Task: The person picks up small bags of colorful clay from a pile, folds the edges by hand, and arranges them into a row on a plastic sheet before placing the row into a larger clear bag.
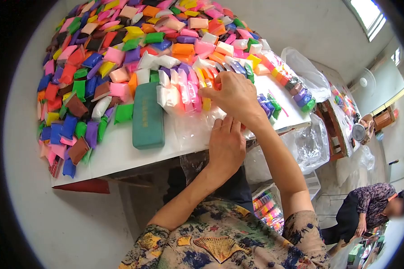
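At the front edge of the white table, a clear plastic bag [188,130] lies around a row of small packets [184,89] in white, pink, orange and yellow. My right hand [234,96] is bent over the right end of this row, its thumb pointing left; what lies under its fingers is hidden. Below it, my left hand [227,145] rests on the bag's edge with its fingers close together, and I cannot make out what they hold. Left of the bag lies a green box [148,115].
A large heap of colourful packets [116,54] covers the table's back and left. A filled packet row [288,80] and clear plastic [307,143] are on the right. Below stands a bag of packets [268,208]. Another person [372,206] sits at lower right.
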Motion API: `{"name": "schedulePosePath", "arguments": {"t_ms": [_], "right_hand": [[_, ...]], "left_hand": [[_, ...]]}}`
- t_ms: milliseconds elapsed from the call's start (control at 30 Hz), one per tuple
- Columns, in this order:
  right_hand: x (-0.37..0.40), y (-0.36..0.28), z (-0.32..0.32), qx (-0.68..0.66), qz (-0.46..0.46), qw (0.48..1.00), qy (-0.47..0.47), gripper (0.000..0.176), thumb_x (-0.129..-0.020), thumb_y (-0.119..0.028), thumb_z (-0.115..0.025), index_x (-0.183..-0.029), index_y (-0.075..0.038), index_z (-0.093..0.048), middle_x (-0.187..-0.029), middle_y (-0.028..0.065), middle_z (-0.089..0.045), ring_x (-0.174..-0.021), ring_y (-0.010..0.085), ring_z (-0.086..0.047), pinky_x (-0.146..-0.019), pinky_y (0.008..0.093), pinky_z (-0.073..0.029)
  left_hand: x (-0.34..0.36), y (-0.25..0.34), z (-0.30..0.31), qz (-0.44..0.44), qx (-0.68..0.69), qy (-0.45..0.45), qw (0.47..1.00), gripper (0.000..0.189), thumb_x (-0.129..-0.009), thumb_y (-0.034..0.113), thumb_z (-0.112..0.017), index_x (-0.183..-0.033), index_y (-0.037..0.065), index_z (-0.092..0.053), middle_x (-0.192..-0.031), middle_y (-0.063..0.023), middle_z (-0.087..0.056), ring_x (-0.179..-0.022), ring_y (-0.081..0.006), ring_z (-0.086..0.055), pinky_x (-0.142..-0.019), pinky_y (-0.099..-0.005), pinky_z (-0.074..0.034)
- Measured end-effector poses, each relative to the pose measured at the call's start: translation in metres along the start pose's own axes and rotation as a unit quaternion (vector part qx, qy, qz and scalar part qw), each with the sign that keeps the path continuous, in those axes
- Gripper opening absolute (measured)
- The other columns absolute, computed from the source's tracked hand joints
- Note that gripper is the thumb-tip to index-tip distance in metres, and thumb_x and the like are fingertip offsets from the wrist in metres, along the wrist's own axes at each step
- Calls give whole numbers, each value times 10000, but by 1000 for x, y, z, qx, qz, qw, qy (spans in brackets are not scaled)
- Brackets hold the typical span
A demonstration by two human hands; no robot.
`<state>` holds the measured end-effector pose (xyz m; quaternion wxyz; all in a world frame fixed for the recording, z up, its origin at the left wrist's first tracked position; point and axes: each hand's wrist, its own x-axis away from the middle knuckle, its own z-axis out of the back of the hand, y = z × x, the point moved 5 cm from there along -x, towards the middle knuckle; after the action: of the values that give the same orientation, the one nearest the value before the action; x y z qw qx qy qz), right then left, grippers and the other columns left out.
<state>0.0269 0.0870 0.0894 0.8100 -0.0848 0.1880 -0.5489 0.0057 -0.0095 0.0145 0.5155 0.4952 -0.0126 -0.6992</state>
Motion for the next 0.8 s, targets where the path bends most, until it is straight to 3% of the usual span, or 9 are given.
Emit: {"name": "schedulePosePath", "arguments": {"t_ms": [333, 633, 733, 800], "right_hand": [[0, -12, -7, 118, 29, 992, -19, 388, -733, -389, -675, -768, -7, -730, -714, 187, -687, -708, 335, -693, -688, 436, -535], [4, -12, -4, 95, 2, 995, 30, 383, -717, -356, -690, -816, 11, -729, -739, 194, -691, -736, 337, -703, -706, 427, -544], [12, -12, 14, 73, -2, 993, 92, 407, -711, -347, -697, -871, 27, -711, -743, 199, -685, -713, 347, -691, -688, 433, -537], [28, -10, 41, 11, 10, 984, 179, 338, -727, -297, -693, -837, 22, -702, -771, 197, -693, -689, 321, -693, -654, 410, -536]], "left_hand": [[2, -2, -1, -27, -5, 6, 1000, 221, -777, -12, -591, -993, -50, -610, -965, -182, -571, -865, -349, -515, -787, -441, -439], [1, 0, 3, -55, 3, 36, 998, 245, -782, 6, -602, -1021, -43, -614, -1022, -195, -585, -928, -363, -529, -859, -443, -443], [1, 0, 3, -17, -28, -25, 999, 290, -778, 9, -612, -1061, -53, -611, -1083, -209, -592, -974, -369, -539, -887, -436, -452], [0, -2, 2, 58, 6, -83, 995, 348, -791, -17, -570, -1135, -61, -595, -1163, -241, -586, -1081, -416, -520, -955, -462, -432]]}}
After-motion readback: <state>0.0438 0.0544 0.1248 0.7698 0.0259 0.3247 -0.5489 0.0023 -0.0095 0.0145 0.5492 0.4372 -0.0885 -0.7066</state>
